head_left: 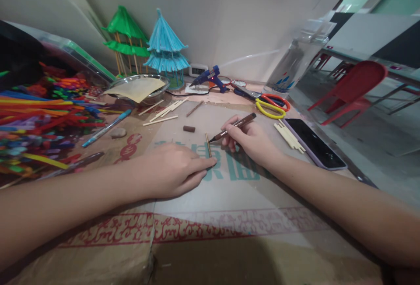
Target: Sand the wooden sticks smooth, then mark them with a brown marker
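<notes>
A brown marker pen is held like a writing tool in my right hand, fingers closed round its barrel. Its uncapped tip touches, or nearly touches, a thin wooden stick lying on the printed board. With its fingertips, my left hand pins down the near end of that stick; its other fingers are curled and partly hidden. The marker's brown cap lies just beyond my left hand. Behind it rest a brown-coloured stick and several pale sticks.
Colourful pipe cleaners pile up at left beside a blue pen. At the back stand green and blue pavilion models, a metal bowl and a glue gun. Scissors, a phone and a plastic bottle are at right.
</notes>
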Motion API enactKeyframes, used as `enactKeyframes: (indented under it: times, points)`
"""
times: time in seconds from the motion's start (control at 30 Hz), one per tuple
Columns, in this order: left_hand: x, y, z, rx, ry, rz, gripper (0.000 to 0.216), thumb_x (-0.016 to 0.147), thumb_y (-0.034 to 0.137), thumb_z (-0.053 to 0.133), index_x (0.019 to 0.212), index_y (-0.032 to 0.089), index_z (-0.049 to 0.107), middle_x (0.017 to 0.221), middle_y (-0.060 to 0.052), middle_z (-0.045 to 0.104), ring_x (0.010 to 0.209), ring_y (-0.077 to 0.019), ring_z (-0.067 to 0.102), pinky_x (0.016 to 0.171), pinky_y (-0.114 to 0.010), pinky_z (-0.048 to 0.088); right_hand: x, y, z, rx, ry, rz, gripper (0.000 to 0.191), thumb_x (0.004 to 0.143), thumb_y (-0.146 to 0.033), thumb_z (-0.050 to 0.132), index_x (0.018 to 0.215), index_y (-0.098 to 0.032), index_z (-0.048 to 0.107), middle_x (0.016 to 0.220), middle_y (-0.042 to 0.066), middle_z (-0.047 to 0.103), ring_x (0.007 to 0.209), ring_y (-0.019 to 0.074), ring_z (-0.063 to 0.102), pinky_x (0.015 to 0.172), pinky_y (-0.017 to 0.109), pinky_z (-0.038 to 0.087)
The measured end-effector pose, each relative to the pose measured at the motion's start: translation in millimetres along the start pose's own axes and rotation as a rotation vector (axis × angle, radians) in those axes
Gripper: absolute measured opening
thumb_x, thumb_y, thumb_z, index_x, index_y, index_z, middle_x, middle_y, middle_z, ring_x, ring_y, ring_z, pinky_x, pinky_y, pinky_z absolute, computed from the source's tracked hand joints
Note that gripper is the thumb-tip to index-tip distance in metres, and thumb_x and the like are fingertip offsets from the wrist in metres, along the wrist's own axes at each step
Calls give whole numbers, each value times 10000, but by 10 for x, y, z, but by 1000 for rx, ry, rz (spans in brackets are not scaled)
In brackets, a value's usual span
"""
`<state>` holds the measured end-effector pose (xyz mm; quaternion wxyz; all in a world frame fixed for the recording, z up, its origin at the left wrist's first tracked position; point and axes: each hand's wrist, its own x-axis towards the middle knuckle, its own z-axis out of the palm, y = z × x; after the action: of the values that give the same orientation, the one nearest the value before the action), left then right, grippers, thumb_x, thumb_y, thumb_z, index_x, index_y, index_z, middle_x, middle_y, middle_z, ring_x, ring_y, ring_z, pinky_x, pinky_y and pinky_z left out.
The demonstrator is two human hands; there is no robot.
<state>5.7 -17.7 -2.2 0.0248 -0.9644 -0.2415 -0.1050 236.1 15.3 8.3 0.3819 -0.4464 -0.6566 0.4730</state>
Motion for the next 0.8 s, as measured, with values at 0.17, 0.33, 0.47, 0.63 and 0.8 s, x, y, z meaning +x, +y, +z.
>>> enactKeyframes:
  times: [0.17, 0.33, 0.47, 0.63, 0.8]
  points:
    - [6, 6, -13, 0, -25, -12, 385, 1003, 299, 413, 1322, 255, 623, 820, -37, 742, 669, -201, 675, 600, -311, 464, 7, 10, -6, 23, 25, -7, 118, 957, -275, 521, 865, -201, 529, 635, -23, 632, 494, 95, 534, 510, 231, 459]
    - [6, 4, -18, -6, -18, -8, 380, 998, 295, 424, 1317, 254, 626, 825, -41, 746, 677, -202, 675, 607, -307, 465, -2, -19, -7, 0, 8, 18, 127, 941, -256, 529, 828, -201, 542, 603, -23, 621, 486, 101, 532, 497, 231, 441]
    - [-4, 5, -20, -10, -17, -8, 382, 999, 295, 418, 1316, 250, 626, 826, -41, 747, 679, -203, 678, 604, -308, 466, -4, -16, -8, 15, 3, -2, 123, 935, -292, 551, 853, -201, 551, 630, -19, 636, 493, 103, 531, 501, 236, 446]
    - [5, 0, -10, -7, -27, -13, 382, 999, 305, 420, 1317, 254, 626, 835, -39, 750, 689, -208, 687, 605, -315, 473, -13, -25, -11, 4, -1, -9, 127, 937, -286, 548, 850, -193, 551, 634, -16, 639, 505, 99, 536, 512, 231, 451]
    - [11, 1, -8, -18, -10, -9, 378, 999, 296, 420, 1309, 249, 631, 830, -39, 749, 688, -205, 687, 608, -313, 479, -10, -31, -4, -2, -9, 4, 133, 947, -280, 542, 848, -191, 545, 627, -15, 638, 501, 99, 535, 511, 234, 452]
